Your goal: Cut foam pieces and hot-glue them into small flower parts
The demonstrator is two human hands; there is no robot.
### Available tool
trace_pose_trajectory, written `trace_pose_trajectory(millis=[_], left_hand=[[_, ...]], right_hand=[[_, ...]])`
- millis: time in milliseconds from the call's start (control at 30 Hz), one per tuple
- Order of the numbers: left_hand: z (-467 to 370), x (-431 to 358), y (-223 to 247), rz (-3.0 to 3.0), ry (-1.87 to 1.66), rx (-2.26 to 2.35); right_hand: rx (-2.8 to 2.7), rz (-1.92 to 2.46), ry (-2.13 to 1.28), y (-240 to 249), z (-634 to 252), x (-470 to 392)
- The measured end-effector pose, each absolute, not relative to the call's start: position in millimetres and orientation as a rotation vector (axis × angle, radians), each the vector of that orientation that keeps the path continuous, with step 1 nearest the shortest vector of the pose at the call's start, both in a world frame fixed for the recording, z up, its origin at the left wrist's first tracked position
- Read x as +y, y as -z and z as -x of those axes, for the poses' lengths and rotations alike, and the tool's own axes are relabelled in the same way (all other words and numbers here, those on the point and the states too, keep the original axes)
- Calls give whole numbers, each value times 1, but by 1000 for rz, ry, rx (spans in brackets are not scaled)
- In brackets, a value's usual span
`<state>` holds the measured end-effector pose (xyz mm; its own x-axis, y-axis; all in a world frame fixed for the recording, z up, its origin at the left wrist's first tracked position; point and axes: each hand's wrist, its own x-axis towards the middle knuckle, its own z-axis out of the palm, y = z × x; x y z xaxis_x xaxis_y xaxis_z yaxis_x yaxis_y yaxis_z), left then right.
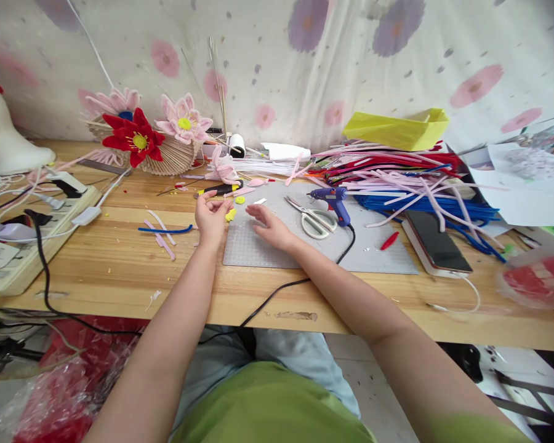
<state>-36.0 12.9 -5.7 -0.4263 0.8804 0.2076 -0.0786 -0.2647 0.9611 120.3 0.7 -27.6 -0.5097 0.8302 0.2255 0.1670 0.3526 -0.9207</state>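
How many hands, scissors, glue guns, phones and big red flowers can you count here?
Hands: 2, the left hand and right hand
Scissors: 1 pair
Glue gun: 1
Phone: 1
Big red flower: 1
Total: 6

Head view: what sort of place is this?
Looks like a craft worktable, perhaps in a home or small studio: a glue gun and scissors lie on a gridded mat, with a fuzzy red flower behind to the left.
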Motion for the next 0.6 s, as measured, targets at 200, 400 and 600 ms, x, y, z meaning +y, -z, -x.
trace_pose_trajectory(millis=[200, 400, 600], left_hand=[[35, 13, 7, -1075, -1753, 1291], [33, 12, 7, -1060, -1738, 1285], [23, 11, 13, -1104, -1581, 1258]], right_hand=[[-2044, 966, -1163, 21, -118, 4], [-1541, 969, -1472, 13, -122, 11], [-1541, 1145, -1303, 7, -164, 13]])
